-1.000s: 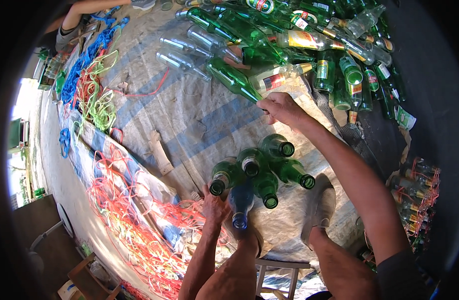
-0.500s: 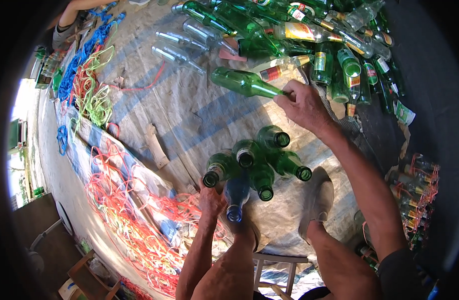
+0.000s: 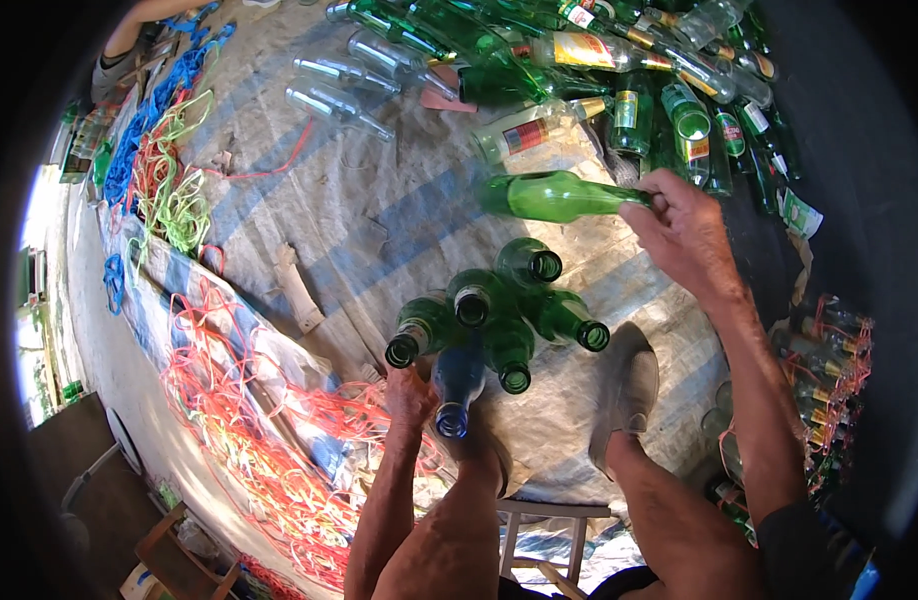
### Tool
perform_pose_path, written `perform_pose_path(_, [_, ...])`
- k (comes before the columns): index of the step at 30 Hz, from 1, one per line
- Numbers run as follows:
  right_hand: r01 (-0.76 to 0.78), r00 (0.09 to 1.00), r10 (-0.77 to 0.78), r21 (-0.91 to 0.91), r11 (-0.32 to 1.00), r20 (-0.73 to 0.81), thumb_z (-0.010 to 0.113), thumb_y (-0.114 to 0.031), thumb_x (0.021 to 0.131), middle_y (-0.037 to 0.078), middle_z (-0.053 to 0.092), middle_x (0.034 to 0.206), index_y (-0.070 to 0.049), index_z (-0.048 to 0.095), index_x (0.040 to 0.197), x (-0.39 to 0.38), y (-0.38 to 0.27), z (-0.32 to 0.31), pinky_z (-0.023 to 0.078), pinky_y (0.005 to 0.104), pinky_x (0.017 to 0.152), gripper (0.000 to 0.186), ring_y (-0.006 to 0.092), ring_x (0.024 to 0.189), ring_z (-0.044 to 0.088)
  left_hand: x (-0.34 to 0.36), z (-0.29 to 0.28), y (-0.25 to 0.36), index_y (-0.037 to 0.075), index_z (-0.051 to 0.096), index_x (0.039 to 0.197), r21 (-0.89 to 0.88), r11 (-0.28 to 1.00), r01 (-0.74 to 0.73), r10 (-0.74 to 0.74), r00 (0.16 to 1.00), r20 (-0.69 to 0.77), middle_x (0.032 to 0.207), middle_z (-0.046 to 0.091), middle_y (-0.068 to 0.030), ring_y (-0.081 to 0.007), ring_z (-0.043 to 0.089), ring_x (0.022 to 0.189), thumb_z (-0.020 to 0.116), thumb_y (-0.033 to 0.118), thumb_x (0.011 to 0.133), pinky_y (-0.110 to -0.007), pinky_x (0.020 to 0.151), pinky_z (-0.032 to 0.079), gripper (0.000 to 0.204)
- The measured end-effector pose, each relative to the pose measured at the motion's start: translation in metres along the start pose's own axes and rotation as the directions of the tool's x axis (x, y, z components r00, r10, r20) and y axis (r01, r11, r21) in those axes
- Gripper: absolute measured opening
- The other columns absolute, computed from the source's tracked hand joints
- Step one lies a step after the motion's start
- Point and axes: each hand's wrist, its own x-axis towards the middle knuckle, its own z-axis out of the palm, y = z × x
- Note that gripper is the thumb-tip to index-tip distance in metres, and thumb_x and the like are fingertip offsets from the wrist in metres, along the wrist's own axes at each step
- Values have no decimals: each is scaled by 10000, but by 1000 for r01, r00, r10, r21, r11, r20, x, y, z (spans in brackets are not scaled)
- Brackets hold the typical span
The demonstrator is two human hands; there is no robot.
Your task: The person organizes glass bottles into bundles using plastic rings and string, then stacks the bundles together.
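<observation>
My right hand (image 3: 684, 232) is closed around the neck of a green glass bottle (image 3: 564, 196), which it holds nearly level, base pointing left. In front of my feet stands a tight cluster of several green bottles (image 3: 506, 345), mouths up. A bluish bottle (image 3: 458, 375) stands at the cluster's near side. Low at the cluster's left edge, my left hand (image 3: 409, 398) is against the leftmost green bottle (image 3: 419, 325); its fingers are largely hidden behind the glass.
A heap of green and clear bottles (image 3: 579, 85) lies at the far right. Clear bottles (image 3: 339, 105) lie beyond the cluster. Tangled red strapping (image 3: 269, 440) and green and blue strips (image 3: 169, 190) cover the left. Tied bottles (image 3: 829, 380) stand right. Another person's arm (image 3: 129, 30) shows far left.
My right hand has moved right and slightly nearer, swinging the green bottle away from the heap. My left hand stays beside the cluster. The whole view has shifted a little.
</observation>
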Motion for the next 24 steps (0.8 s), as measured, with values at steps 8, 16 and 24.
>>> perform_pose_path(8, [-124, 987, 115, -74, 989, -116, 762, -40, 863, -18, 486, 632, 15, 653, 1014, -61, -5, -51, 359, 221, 506, 194, 13, 606, 412, 2, 7, -20, 232, 609, 1402, 20, 1000, -7, 5, 994, 108, 1447, 409, -193, -428, 366, 1356, 889, 340, 702, -484, 1085, 421, 761])
perform_pose_path(16, [-89, 957, -11, -330, 940, -289, 768, -88, 879, 43, 517, 644, -18, 630, 989, -91, 3, -47, 441, 256, 531, 190, 39, 597, 475, 4, 0, -3, 272, 588, 1434, -41, 997, -66, 68, 997, 42, 1487, 407, -147, -434, 351, 1393, 848, 279, 762, -515, 1121, 388, 720])
perform_pose_path(24, [-59, 953, 24, -107, 993, -302, 772, -136, 911, 57, 583, 670, -11, 632, 1011, -71, 28, -38, 449, 250, 530, 212, 27, 630, 506, 7, -4, 2, 239, 605, 1425, 21, 997, -74, 72, 993, 94, 1483, 443, -161, -446, 361, 1377, 799, 291, 808, -543, 1133, 347, 649])
